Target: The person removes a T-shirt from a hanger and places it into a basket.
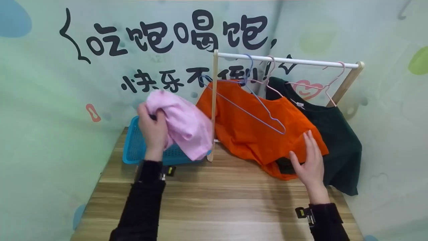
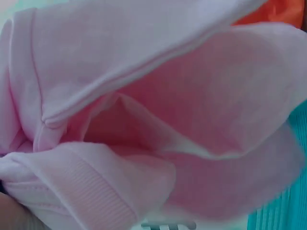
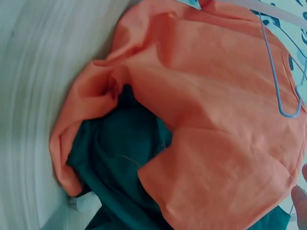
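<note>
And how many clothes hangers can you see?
3: a bare blue hanger at the front, a pink hanger in the orange T-shirt, and another pink hanger in the dark green T-shirt. All hang from the white rail.

Pink cloth (image 1: 189, 122) hides part of the basket (image 1: 128, 144)

Some fingertips of the left hand (image 1: 153, 130) are lost in the cloth's folds; the left wrist view has only a sliver of that hand, and the cloth's lower edge there is blurred. The orange shirt (image 1: 247, 134) covers part of the green shirt (image 1: 342, 144), whose label (image 1: 300, 104) is too small to read and which hides one rack post's (image 1: 347, 83) lower end. The right wrist view crops the right hand (image 1: 311, 164) to fingertips. The head view cuts off both sleeves (image 1: 140, 204) and the table (image 1: 214, 207).
</note>
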Demonstrator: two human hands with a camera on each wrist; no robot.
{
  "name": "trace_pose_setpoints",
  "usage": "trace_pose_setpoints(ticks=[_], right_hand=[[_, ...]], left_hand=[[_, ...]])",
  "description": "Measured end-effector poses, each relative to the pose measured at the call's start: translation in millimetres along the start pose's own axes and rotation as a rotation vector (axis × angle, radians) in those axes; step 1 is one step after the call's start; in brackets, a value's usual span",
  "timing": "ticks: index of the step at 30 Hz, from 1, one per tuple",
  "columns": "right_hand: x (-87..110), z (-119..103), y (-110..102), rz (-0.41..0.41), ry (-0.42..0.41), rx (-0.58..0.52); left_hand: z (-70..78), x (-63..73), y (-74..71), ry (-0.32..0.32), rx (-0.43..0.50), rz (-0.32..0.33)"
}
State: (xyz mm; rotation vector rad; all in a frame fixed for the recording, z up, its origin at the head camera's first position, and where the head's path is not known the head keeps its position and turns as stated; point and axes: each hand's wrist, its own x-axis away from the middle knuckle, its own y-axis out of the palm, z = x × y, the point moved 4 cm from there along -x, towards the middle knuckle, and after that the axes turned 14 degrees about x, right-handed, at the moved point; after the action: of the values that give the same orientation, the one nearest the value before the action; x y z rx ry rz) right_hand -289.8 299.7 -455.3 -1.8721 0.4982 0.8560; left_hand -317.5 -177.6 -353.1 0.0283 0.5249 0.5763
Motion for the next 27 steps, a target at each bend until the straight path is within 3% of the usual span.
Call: trace_pose_setpoints(ticks=[6,9,12,16,19,23,27], right_hand=[[-3.8,5.4,-5.0,-0.023,0.055,0.026],[-5.3,7.3,-4.9,-0.027,0.064,0.036],[-8.1,9.0,-4.5,-0.027,0.064,0.05],[-14.1,11.2,-3.4,-0.033,0.054,0.058],[-21.1,12.1,-3.4,-0.038,0.047,0.061],[-35.3,12.3,-3.5,-0.038,0.029,0.079],[-56.0,9.5,-2.7,-0.049,0.01,0.099]], left_hand=[[-22.9,-39.3,-21.1,-0.025,-0.08,0.069],[-42.4,-55.5,-28.3,-0.03,-0.096,0.007],[-64.1,-63.2,-35.2,-0.07,-0.156,-0.098],[-89.1,-57.1,-49.6,-0.119,-0.313,-0.171],[-102.7,-48.0,-59.1,-0.171,-0.379,-0.198],[-112.4,-37.6,-68.4,-0.206,-0.436,-0.216],[-118.9,-31.7,-73.4,-0.201,-0.485,-0.227]])
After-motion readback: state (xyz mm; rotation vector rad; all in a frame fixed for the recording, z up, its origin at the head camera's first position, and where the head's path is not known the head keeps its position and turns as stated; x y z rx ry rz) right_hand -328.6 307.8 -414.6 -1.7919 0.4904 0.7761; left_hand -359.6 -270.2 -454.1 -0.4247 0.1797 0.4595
